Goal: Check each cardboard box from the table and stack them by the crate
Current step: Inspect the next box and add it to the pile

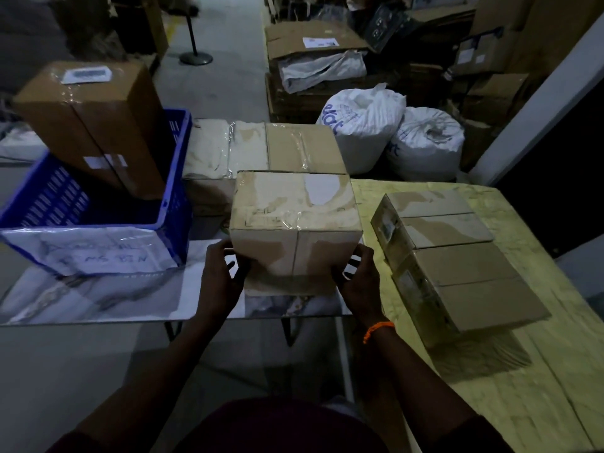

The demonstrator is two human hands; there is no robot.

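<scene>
Pretty cramped around the middle box (295, 230). Two more boxes (264, 148) sit close behind it, so that way's blocked. On the left, the blue crate (176, 204) wall stands just beside it, with a tall box (91, 125) leaning up out of the crate. On the right there's only a narrow lane of yellow table (523, 403) before a pair of boxes (457, 273). The bare marble tabletop (98, 299) in front of the crate is the open spot.

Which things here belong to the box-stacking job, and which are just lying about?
Job: centre box, held between left hand and right hand; blue crate; tall box in it; near box and far box on yellow table; boxes behind.
Lying about: white sacks; flattened cartons; stanchion base.
</scene>
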